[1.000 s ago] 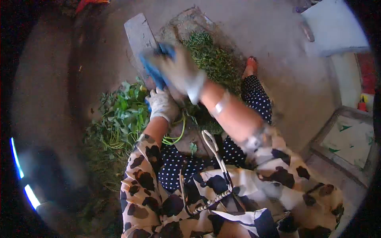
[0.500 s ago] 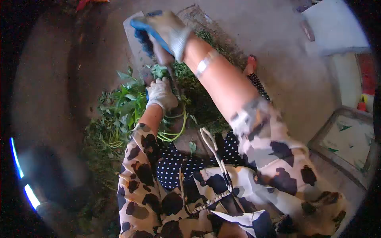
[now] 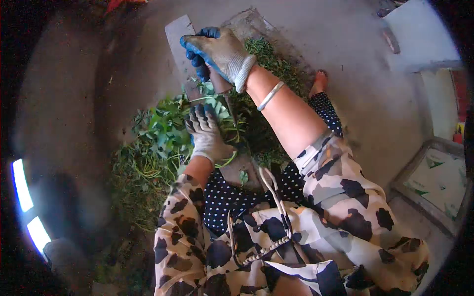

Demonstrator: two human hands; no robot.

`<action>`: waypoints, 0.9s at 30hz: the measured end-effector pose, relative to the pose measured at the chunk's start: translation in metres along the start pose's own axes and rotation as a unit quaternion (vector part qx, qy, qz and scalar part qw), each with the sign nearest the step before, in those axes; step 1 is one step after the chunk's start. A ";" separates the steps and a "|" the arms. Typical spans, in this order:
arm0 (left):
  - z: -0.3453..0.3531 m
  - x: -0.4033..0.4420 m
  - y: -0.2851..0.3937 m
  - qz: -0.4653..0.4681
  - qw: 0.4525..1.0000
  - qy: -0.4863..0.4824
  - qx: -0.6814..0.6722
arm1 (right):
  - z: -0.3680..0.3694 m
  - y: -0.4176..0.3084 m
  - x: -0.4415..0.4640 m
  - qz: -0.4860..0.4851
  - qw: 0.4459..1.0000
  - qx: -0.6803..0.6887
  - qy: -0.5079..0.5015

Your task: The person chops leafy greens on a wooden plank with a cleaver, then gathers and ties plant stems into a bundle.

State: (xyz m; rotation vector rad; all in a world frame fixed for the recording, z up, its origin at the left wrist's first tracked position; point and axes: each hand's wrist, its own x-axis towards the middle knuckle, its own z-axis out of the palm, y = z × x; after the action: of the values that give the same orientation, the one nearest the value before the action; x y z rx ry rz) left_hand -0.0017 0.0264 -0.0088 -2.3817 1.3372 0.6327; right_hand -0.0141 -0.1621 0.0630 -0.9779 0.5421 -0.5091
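My left hand (image 3: 205, 132), in a white glove with a dark blue palm side, lies flat with its fingers stretched over leafy green stems (image 3: 224, 116). Beneath them runs a long board (image 3: 178, 42), whose near end is at my lap. My right hand (image 3: 215, 52), gloved in beige and blue, is raised above and beyond the left one. Its fingers are closed round what looks like a knife (image 3: 220, 83), with a brown upper part and a thin dark blade pointing down beside the stems. The grip itself is mostly hidden by the glove.
A heap of uncut greens (image 3: 143, 158) lies left of the board. Finely chopped greens (image 3: 284, 74) are spread on its right, near my bare foot (image 3: 319, 81). A framed panel (image 3: 434, 172) and a white block (image 3: 424, 32) stand at the right.
My left hand has gone from curled fingers to a flat, outstretched pose on the stems. My right hand and the knife have shifted slightly right and down in view.
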 end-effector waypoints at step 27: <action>-0.002 0.051 -0.007 -0.005 0.999 0.011 0.038 | -0.010 0.033 -0.057 -0.201 0.953 -0.227 -0.015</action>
State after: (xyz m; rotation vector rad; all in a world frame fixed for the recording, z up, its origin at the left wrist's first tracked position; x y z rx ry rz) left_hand 0.0277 -0.0072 -0.0339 -2.3404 1.3327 0.5435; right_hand -0.0587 -0.1171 0.0409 -1.5508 0.4403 -0.7489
